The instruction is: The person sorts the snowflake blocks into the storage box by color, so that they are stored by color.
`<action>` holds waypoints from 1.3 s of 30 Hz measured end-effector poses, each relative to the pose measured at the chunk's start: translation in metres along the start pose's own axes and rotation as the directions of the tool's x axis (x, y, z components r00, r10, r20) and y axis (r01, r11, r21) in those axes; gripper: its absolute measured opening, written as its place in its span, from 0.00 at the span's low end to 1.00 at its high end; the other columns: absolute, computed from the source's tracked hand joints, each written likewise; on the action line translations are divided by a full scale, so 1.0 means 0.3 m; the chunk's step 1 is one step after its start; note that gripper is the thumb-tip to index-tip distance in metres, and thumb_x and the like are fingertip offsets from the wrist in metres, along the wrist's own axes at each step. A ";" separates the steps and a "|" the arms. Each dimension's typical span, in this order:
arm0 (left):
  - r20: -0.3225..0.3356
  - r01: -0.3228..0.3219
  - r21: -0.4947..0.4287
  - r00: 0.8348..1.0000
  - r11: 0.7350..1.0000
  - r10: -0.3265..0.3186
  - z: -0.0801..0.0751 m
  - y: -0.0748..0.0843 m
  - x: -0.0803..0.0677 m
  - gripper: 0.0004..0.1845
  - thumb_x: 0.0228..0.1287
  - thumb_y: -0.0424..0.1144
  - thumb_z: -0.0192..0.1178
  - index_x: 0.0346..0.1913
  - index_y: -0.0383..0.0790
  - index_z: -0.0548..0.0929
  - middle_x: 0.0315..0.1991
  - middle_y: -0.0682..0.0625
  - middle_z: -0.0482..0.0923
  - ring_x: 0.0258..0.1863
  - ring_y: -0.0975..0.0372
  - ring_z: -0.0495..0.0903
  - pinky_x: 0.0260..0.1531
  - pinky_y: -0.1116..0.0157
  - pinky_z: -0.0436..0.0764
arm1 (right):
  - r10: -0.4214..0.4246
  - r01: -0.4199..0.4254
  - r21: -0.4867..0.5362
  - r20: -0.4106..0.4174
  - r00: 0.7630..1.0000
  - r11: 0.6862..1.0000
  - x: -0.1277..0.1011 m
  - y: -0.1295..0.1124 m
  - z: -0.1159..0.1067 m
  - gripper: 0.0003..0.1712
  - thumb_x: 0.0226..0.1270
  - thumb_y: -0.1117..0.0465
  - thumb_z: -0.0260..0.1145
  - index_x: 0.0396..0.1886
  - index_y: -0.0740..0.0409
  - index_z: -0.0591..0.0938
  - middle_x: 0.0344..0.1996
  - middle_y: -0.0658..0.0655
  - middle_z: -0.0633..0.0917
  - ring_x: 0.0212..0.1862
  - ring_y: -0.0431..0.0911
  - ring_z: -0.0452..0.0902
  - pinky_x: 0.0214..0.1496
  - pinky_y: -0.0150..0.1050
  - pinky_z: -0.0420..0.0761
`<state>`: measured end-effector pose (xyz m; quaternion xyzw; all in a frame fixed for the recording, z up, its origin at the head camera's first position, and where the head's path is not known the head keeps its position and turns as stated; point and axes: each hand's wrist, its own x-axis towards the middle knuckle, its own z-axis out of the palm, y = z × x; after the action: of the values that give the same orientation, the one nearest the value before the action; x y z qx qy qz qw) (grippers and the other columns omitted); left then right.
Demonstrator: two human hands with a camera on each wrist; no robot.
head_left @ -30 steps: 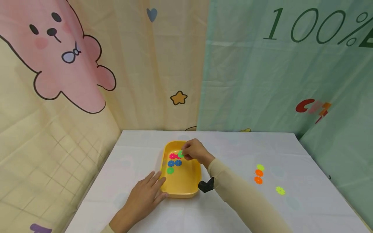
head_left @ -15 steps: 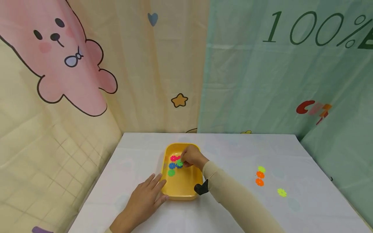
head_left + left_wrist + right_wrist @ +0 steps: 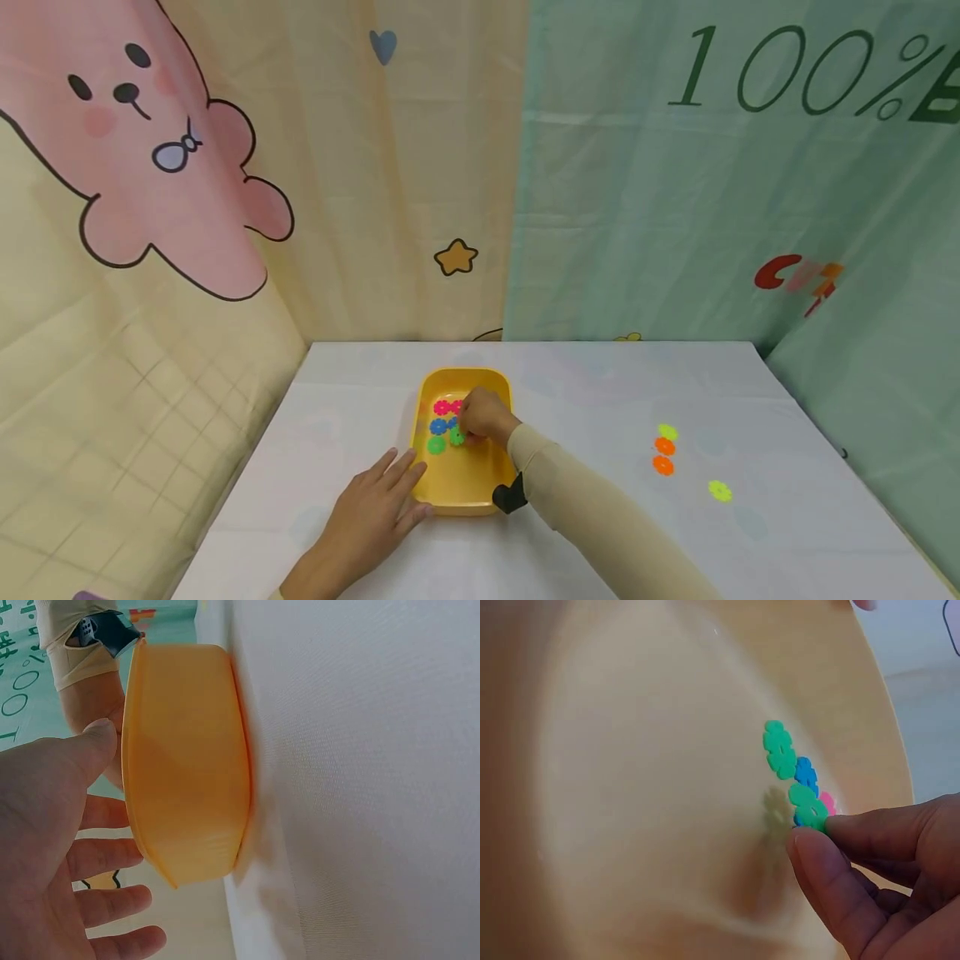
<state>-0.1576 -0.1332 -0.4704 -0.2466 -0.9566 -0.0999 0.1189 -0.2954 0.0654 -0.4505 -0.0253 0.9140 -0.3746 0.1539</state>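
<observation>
Right hand: my right hand is inside the yellow tray, pinching a green flower disc between thumb and fingertips.
Left hand: my left hand lies flat with straight fingers against the tray's near left corner, holding nothing.
Hidden: my knuckles cover part of the tray's discs – colours behind them unclear.
Counted in tray: two green, two blue, two pink visible.
On table: two orange discs, two yellow-green discs – well apart from the tray.

2 orange discs and 2 yellow-green discs on white table.
</observation>
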 end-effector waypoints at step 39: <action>0.024 0.005 0.007 1.000 1.000 -0.005 0.008 0.003 0.010 0.32 0.64 0.65 0.54 0.63 0.48 0.76 0.66 0.48 0.70 0.68 0.50 0.65 0.54 0.47 0.74 | -0.011 0.000 0.222 0.047 0.999 0.975 -0.070 0.025 -0.156 0.09 0.63 0.63 0.67 0.38 0.67 0.85 0.27 0.59 0.83 0.26 0.49 0.81 0.28 0.39 0.84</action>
<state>-0.1602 -0.1305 -0.4718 -0.2448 -0.9589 -0.0938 0.1082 -0.2890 0.1058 -0.4188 -0.0196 0.8623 -0.4742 0.1767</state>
